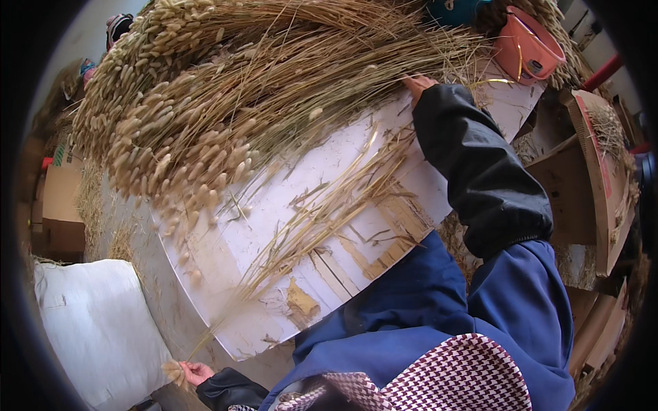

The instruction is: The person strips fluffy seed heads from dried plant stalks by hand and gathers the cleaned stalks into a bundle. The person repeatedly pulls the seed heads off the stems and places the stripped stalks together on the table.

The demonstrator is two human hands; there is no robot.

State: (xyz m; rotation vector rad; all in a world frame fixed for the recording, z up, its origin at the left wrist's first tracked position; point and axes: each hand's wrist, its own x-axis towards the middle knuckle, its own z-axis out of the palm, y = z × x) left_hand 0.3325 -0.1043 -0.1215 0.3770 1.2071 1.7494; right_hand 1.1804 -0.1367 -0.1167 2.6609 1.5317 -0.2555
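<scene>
My left hand (pixel 198 373) is closed on a small bunch of dried bunny-tail grass (pixel 173 373), just off the table's near left corner. Its fluffy heads poke out past my fingers, and thin stems run up toward the white tabletop (pixel 274 205). Across the far side lies a large heap of dried bunny-tail grass (pixel 205 123), heads to the left and stems to the right. My right hand (pixel 419 85) rests at the heap's near edge among the stems, fingers stretched out. A dark sleeve cover hides its wrist. Loose stems (pixel 308 226) are strewn diagonally across the tabletop.
A pink basket (pixel 524 51) stands at the far right, with a teal container (pixel 456 10) beside it. Cardboard boxes (pixel 582 178) flank the table on the right. At the lower left is a white wrapped bale (pixel 103 329); another cardboard box (pixel 63 195) sits behind it.
</scene>
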